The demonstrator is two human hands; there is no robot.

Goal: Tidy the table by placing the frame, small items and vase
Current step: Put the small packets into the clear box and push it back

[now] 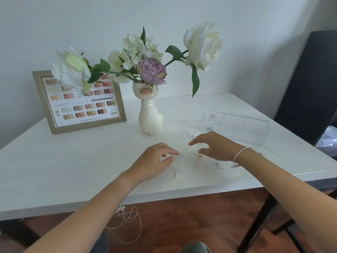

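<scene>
While vase stands behind, both hands hover over small items.

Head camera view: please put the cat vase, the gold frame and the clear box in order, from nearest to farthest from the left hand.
Measured from the left hand:
1. Cat vase, straight behind the hand, near the table's middle.
2. Gold frame, back left, leaning against the wall.
3. Clear box, to the right, beyond the right hand.

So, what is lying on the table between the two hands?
In the head view, between the left hand and the right hand lies only a blurry small clear item on the white table.
</scene>
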